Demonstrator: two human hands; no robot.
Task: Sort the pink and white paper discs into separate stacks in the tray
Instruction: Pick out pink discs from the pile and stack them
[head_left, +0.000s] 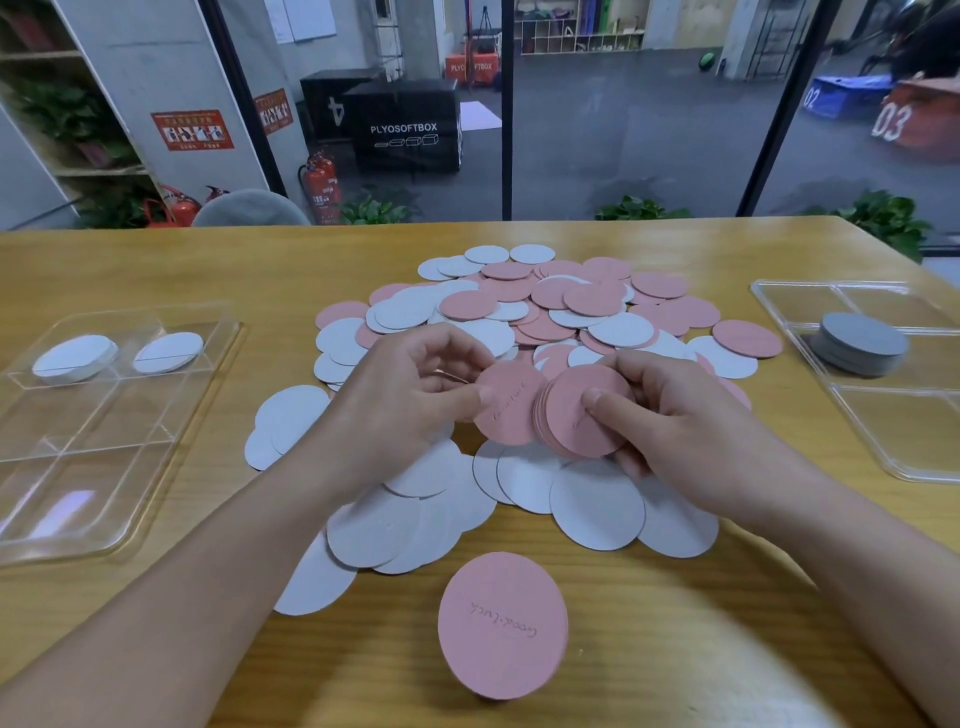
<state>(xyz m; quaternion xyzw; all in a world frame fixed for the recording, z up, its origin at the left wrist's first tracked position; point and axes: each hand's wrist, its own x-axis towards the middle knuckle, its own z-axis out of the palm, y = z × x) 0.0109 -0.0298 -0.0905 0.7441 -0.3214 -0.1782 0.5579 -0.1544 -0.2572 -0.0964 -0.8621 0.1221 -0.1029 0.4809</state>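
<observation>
Both hands meet above the middle of a light wooden table (156, 270). The left hand (410, 395) pinches a single round pink paper disc (506, 410) between thumb and curled fingers; faint handwriting shows on the disc's face. The right hand (670, 415) grips a small fanned stack of pink paper discs (584, 421), thumb pressed on the top disc and fingers curled beneath. The single disc overlaps the left edge of that stack. Beyond and below the hands lies a loose heap of mixed pink and white paper discs (545, 306); the discs nearest the wrists are mostly white. Nearer the person than both hands, one lone pink disc with handwriting (503, 626) lies flat on the bare table. Well to the left of the left hand sits a clear plastic compartment tray (104, 467), with two low piles of white discs (122, 356) in its far compartments. Well to the right of the right hand sits a second clear compartment tray (883, 447) holding a stack of grey-looking discs (860, 343).
</observation>
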